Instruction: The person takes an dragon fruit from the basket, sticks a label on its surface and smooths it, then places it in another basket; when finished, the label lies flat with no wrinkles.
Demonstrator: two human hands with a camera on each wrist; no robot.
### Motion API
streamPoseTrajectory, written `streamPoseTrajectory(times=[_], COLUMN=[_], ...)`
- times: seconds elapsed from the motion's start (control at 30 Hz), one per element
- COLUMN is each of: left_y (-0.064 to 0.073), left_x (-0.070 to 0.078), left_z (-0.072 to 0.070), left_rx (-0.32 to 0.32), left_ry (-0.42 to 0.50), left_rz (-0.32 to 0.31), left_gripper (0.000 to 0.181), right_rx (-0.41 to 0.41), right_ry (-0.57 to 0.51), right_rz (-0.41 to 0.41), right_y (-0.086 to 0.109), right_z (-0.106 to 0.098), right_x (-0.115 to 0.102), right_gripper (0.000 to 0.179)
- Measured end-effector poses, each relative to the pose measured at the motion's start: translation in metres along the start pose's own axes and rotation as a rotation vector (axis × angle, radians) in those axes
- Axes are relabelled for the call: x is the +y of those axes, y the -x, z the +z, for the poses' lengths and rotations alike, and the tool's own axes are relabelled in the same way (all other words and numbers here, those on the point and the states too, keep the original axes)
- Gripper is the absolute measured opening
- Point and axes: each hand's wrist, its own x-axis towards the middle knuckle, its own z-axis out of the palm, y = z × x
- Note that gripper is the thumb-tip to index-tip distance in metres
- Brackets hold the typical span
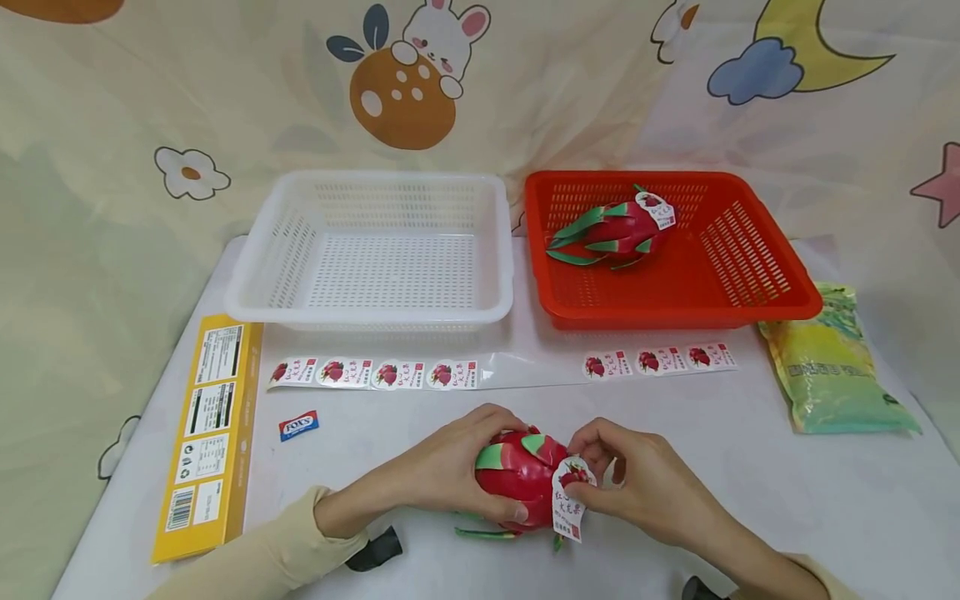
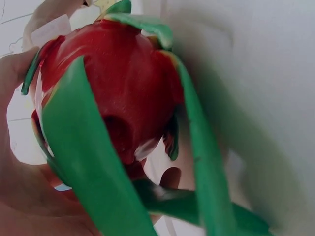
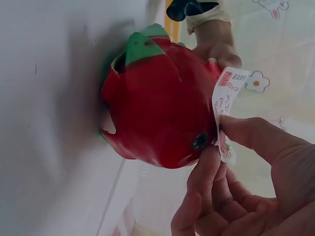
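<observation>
A red dragon fruit [image 1: 517, 479] with green-tipped scales lies on the white table between my hands. My left hand [image 1: 457, 467] grips it from the left, thumb in front and fingers over the far side. Long green scales [image 2: 93, 147] trail toward the left wrist camera. My right hand [image 1: 630, 475] pinches a white dragon fruit sticker [image 1: 567, 504] between thumb and fingers. In the right wrist view the sticker [image 3: 226, 96] stands against the fruit's side, its lower printed end sticking out free. The fruit's dark stem end [image 3: 200, 141] shows beside my right fingertips.
Behind stand a white basket [image 1: 367, 315] and a red basket [image 1: 682, 312] holding another stickered dragon fruit [image 1: 626, 229]. Sticker strips [image 1: 375, 373] lie before them. A yellow box [image 1: 206, 437] and a small FOX'S packet [image 1: 298, 425] are left; a green-yellow bag [image 1: 836, 375] is right.
</observation>
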Motion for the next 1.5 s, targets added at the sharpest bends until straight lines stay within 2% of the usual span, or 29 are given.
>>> streamPoseTrajectory(times=[0.17, 0.3, 0.37, 0.5, 0.6, 0.8, 1.23, 1.37, 1.5], left_y=[0.001, 0.003, 0.003, 0.003, 0.003, 0.003, 0.003, 0.003, 0.003], left_x=[-0.002, -0.002, -0.002, -0.001, -0.001, -0.002, -0.003, -0.003, -0.004], left_z=[0.003, 0.004, 0.004, 0.003, 0.003, 0.003, 0.005, 0.005, 0.004], left_rx=[0.012, 0.016, 0.016, 0.014, 0.013, 0.015, 0.014, 0.013, 0.012], left_ry=[0.034, 0.035, 0.037, 0.048, 0.057, 0.071, 0.076, 0.073, 0.077], left_rz=[0.006, 0.011, 0.011, 0.011, 0.013, 0.002, -0.004, -0.006, -0.001], left_gripper=[0.070, 0.071, 0.071, 0.072, 0.071, 0.071, 0.071, 0.071, 0.071], right_rx=[0.027, 0.020, -0.016, -0.117, -0.159, -0.185, -0.294, -0.265, -0.186], right_ry=[-0.019, -0.116, -0.199, -0.360, -0.446, -0.574, -0.678, -0.646, -0.507], right_rz=[0.006, -0.008, 0.002, 0.105, 0.193, 0.237, 0.202, 0.231, 0.282], right_y=[-0.001, -0.001, -0.002, -0.007, -0.011, -0.014, 0.001, 0.004, 0.002], right_z=[0.001, 0.007, 0.012, 0.021, 0.024, 0.025, 0.020, 0.019, 0.026], right_x=[0.003, 0.013, 0.018, 0.027, 0.033, 0.047, 0.060, 0.052, 0.034], right_gripper=[0.053, 0.057, 0.057, 0.060, 0.055, 0.042, 0.047, 0.051, 0.071])
